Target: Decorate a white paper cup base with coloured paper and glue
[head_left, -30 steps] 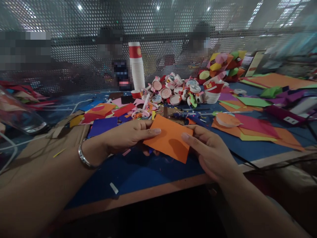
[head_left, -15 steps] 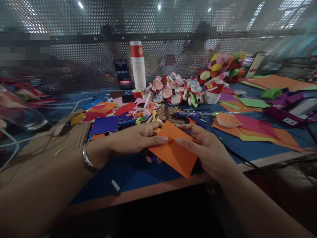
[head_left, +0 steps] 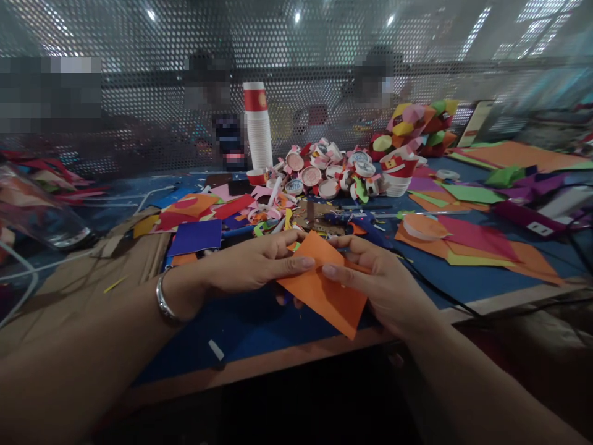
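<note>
An orange sheet of paper is held between both hands over the front of the blue table. My left hand pinches its left side, thumb on top and the other fingers partly hidden beneath. From the right, my right hand grips the same paper, its thumb pressed on the upper face close to the left thumb. Part of the paper's right side bends up behind the right thumb. Something blue shows under the left fingers, too hidden to name. Beyond the hands lies a blue glue gun.
A tall stack of paper cups rises at the back, beside a heap of cut cup pieces. Coloured paper sheets lie on the right, a blue square and cardboard on the left. A black cable crosses the right side.
My right thumb has slid slightly left across the orange paper, and the paper's right side now bends up. Both hands keep hold of it.
</note>
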A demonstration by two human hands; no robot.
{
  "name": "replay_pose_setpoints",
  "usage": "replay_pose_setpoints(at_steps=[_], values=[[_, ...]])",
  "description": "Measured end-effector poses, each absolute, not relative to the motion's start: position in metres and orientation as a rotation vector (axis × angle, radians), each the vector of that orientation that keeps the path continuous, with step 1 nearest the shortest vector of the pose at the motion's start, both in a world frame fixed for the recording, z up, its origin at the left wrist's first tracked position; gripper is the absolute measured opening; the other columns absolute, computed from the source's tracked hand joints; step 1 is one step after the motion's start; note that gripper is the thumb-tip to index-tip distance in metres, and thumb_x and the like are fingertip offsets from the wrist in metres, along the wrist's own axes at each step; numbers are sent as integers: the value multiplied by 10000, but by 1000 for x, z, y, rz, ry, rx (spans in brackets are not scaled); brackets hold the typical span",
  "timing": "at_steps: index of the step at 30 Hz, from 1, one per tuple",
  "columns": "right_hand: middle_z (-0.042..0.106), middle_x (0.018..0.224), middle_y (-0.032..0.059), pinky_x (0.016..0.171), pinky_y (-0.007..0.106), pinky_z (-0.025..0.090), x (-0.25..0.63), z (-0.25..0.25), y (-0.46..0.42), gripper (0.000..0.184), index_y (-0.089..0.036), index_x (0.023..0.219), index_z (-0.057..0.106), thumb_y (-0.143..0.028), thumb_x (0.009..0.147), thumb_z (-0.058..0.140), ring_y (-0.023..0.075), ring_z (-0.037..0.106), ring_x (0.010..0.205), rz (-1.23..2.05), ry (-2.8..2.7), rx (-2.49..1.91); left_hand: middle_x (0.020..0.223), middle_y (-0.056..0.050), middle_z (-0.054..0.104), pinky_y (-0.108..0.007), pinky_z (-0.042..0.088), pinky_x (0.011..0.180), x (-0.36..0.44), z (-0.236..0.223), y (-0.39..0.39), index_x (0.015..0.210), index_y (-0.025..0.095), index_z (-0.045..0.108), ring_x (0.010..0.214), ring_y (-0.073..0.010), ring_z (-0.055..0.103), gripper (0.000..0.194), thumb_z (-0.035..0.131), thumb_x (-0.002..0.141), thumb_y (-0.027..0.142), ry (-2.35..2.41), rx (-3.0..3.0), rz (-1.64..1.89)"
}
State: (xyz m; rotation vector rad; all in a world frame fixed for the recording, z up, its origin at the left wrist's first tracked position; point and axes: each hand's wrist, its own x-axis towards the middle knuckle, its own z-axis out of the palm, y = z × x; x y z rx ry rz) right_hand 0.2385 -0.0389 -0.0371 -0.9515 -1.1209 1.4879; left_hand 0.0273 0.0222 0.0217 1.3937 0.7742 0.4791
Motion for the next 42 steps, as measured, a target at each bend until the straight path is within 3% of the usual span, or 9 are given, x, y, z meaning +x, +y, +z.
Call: replay_pose_setpoints(at_steps=[5, 10, 17, 22, 26, 36, 42], values=[[801, 1046, 53, 824, 328, 593, 239, -37, -38, 431, -233, 1157, 620, -350, 812, 849, 223, 772, 924, 1505, -1084, -931, 888, -47, 768, -241, 488, 574, 30, 18, 24, 1194, 231, 681, 626, -149, 682, 381, 744, 878, 434, 733, 1483, 311], [801, 974, 40, 774, 290, 580, 238, -37, -35, 427, -217, 1151, 648, -287, 791, 866, 197, 763, 854, 1484, -1024, -905, 866, -13, 716, -212, 491, 594, 32, 22, 21, 1172, 224, 659, 709, -143, 673, 378, 750, 875, 439, 762, 1393, 398], [799, 972, 41, 779, 333, 573, 239, -37, -33, 461, -225, 1168, 658, -326, 771, 869, 216, 754, 828, 1441, -981, -946, 1248, -83, 716, -282, 538, 911, 37, 26, 3, 1240, 205, 633, 1077, -202, 705, 499, 842, 787, 184, 718, 1120, 521], [788, 1033, 46, 777, 328, 567, 240, -38, -33, 443, -232, 1155, 661, -341, 775, 860, 211, 740, 855, 1375, -978, -960, 1298, -91, 722, -334, 489, 1052, 47, 13, -22, 1267, 199, 673, 1273, -266, 628, 521, 836, 776, 142, 789, 939, 706], [779, 976, 32, 762, 337, 559, 240, -38, -34, 452, -244, 1154, 649, -365, 770, 856, 218, 730, 849, 1348, -981, -989, 1262, -73, 749, -381, 435, 1136, 59, 6, -38, 1161, 203, 752, 1281, -270, 626, 365, 804, 805, 145, 720, 860, 748], [783, 972, 35, 748, 337, 573, 239, -39, -38, 454, -252, 1171, 645, -352, 783, 857, 214, 733, 796, 1386, -934, -976, 1242, -73, 755, -362, 503, 1042, 66, -3, -38, 1132, 192, 756, 1201, -264, 660, 343, 819, 796, 172, 824, 853, 884], [785, 1072, 48, 803, 347, 580, 239, -41, -39, 464, -254, 1192, 632, -359, 795, 847, 230, 742, 899, 1365, -996, -953, 1256, -66, 752, -383, 487, 1067, 60, -3, -32, 1146, 202, 744, 1222, -278, 653, 383, 833, 774, 194, 875, 965, 909]])
